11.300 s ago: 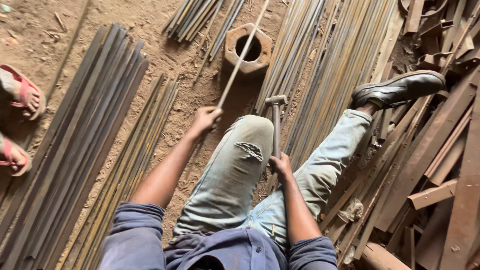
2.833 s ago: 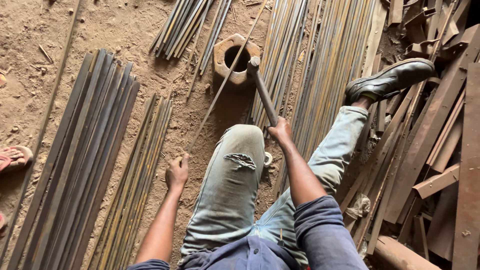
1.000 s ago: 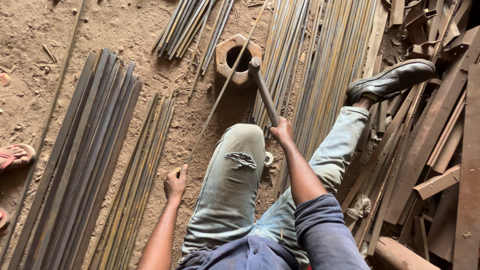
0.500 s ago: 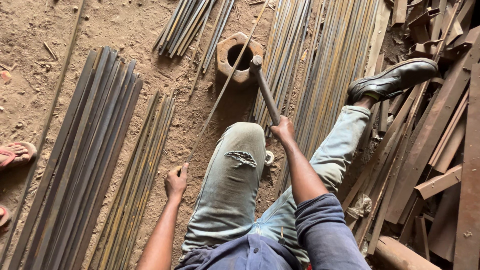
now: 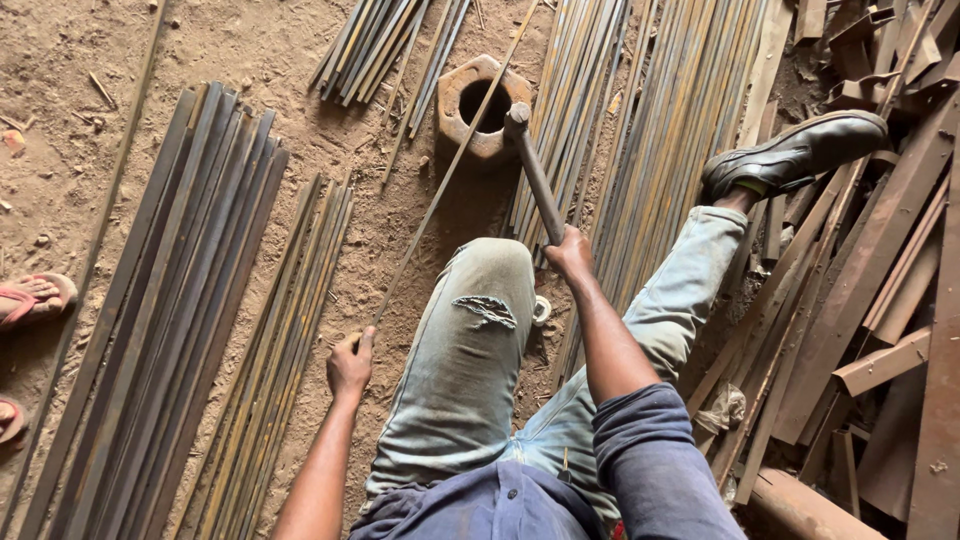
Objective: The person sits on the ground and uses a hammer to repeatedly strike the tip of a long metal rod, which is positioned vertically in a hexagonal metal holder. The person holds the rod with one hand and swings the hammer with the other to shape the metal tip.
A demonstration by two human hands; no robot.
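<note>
I sit on the dirt floor with my legs in torn light jeans stretched forward. My right hand [image 5: 570,252] is shut on the handle of a hammer [image 5: 532,170], whose head rests at the rim of a rusty hexagonal metal block with a round hole [image 5: 463,100]. A thin long metal rod [image 5: 440,190] lies across that block. My left hand [image 5: 349,366] grips the rod's near end beside my left knee.
Bundles of long flat metal strips [image 5: 180,290] lie on the left, with more rods [image 5: 640,130] ahead. Rusty angle irons and scrap [image 5: 880,290] pile up on the right by my black shoe [image 5: 795,150]. Another person's sandalled feet [image 5: 30,298] show at the left edge.
The hammer head has come down slightly onto the block's rim. My left hand has taken hold of the rod's near end; earlier it rested open beside it.
</note>
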